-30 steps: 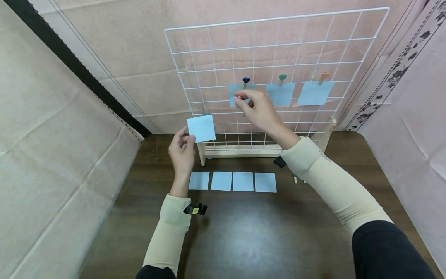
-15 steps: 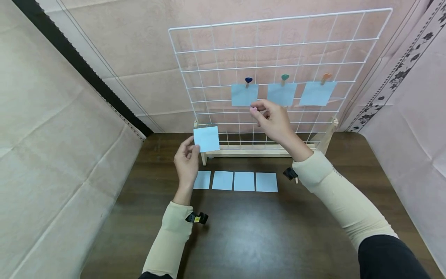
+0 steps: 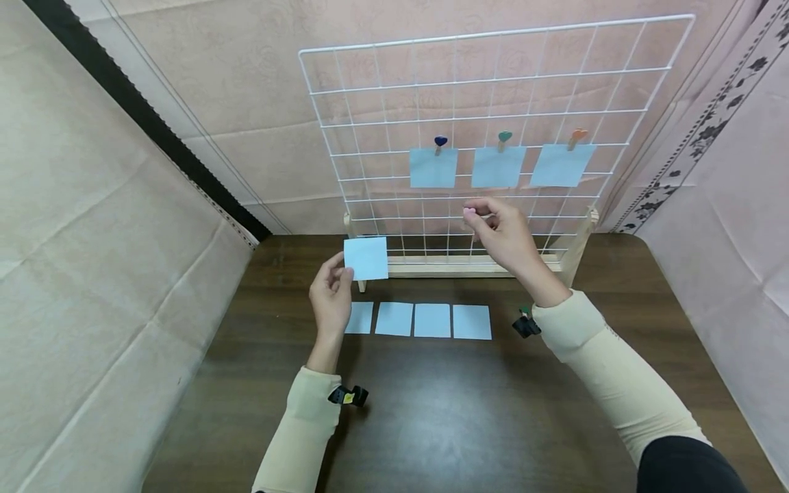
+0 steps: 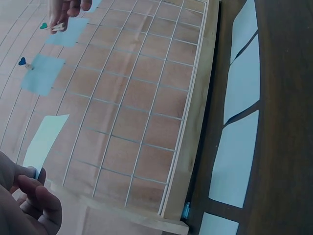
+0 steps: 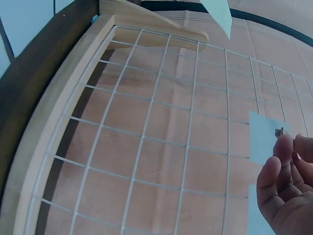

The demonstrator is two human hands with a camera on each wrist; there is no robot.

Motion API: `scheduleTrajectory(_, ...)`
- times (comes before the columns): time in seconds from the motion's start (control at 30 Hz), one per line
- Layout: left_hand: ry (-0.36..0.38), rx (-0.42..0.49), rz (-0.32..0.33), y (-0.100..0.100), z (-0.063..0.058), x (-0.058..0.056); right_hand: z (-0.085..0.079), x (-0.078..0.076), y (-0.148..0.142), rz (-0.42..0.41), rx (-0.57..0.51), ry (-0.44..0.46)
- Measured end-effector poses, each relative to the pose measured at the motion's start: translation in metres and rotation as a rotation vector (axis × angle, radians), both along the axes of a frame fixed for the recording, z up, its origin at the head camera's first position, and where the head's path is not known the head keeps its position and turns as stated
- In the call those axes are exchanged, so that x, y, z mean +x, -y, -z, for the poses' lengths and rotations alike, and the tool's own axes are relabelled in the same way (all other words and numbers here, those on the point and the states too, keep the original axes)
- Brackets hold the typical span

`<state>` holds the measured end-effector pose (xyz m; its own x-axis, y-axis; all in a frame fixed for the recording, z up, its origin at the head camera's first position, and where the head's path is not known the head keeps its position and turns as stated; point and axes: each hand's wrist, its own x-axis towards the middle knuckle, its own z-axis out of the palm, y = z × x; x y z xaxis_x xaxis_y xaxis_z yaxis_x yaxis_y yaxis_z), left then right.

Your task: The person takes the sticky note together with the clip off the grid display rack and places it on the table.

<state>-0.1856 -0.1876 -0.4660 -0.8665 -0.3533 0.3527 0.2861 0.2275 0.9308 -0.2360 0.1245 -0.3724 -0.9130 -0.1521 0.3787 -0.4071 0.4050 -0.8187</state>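
Note:
My left hand point(image 3: 331, 301) pinches a blue square paper note point(image 3: 366, 259) by its left edge, held up in front of the lower left of a white wire grid point(image 3: 394, 125). My right hand point(image 3: 508, 236) pinches a small clothespin with a pink heart point(image 3: 469, 211) between thumb and fingers, in front of the grid's lower middle. Above it, three blue notes point(image 3: 433, 168) hang in a row on the grid, under clothespins with a dark blue heart point(image 3: 440, 141), a green heart point(image 3: 505, 136) and an orange heart point(image 3: 578, 135).
Several more blue notes point(image 3: 432, 320) lie in a row on the dark wooden table point(image 3: 419, 418), the leftmost partly behind my left hand. The grid stands in a pale wooden base point(image 3: 450, 267). Pale cloth walls point(image 3: 123, 274) enclose the table's back and sides.
My right hand has moved down and to the right with the pink-heart clothespin, uncovering the left hanging note. My left hand has lowered its note and shifted slightly right.

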Motion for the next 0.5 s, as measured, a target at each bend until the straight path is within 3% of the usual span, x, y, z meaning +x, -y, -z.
scheduleTrajectory(0.5,0.06,0.004,-0.041,0.012,0.02,0.014,0.035,0.011,-0.023,0.053,0.002,0.039)
